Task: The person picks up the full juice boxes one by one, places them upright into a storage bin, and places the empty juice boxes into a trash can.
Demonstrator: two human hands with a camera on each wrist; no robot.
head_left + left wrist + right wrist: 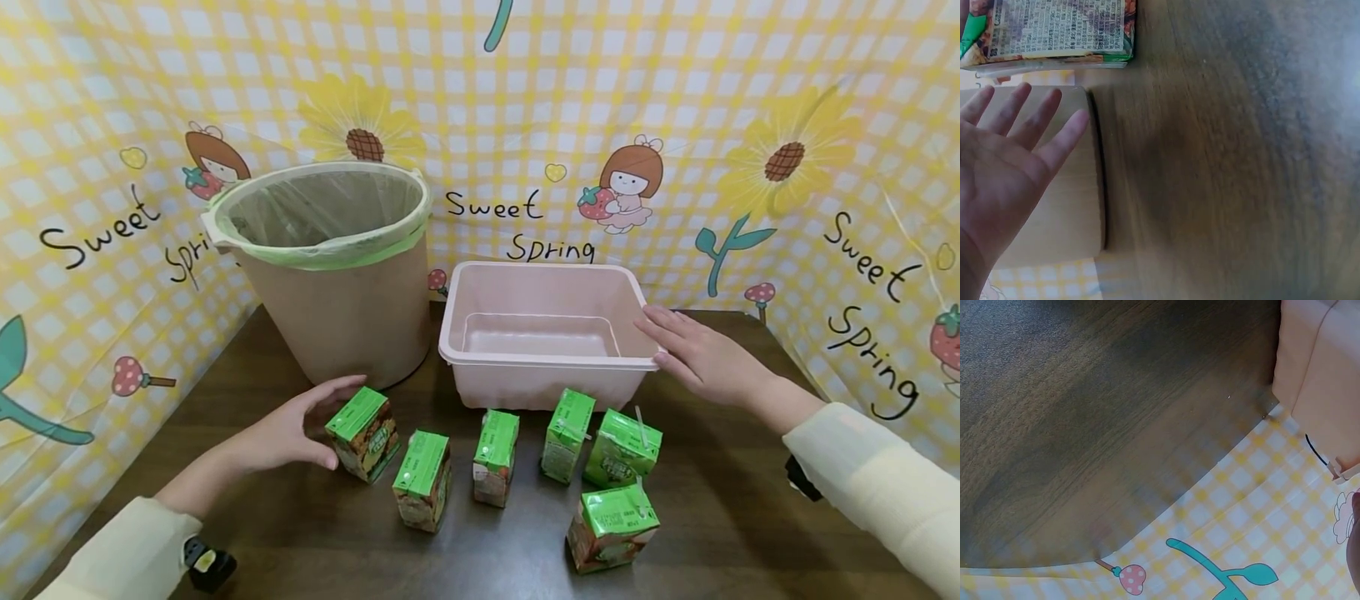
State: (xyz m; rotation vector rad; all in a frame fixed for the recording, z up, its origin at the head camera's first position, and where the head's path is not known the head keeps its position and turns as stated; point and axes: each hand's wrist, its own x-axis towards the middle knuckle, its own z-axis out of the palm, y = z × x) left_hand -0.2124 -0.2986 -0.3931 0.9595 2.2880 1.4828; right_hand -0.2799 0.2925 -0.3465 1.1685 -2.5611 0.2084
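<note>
My left hand point(296, 429), fingers spread, is beside the leftmost juice box point(363, 433). In the left wrist view a gap shows between its fingers point(1038, 122) and the printed carton. My right hand point(701, 350) is at the right rim of a pale pink plastic bin point(551, 383), its fingers straight at the edge. Only a sliver of that hand shows in the right wrist view. More green-topped juice boxes stand in front of the bin: one brown-sided point(422, 483), one in the middle point(495, 458), one with a straw point(567, 437), a green one point(621, 450) and one nearest me point(613, 529).
A tall tan trash can point(345, 308) with a clear liner stands at the back left, beside the bin. Everything rests on a dark wooden table point(315, 542). A yellow checked cloth point(510, 100) with printed figures hangs behind and along the sides.
</note>
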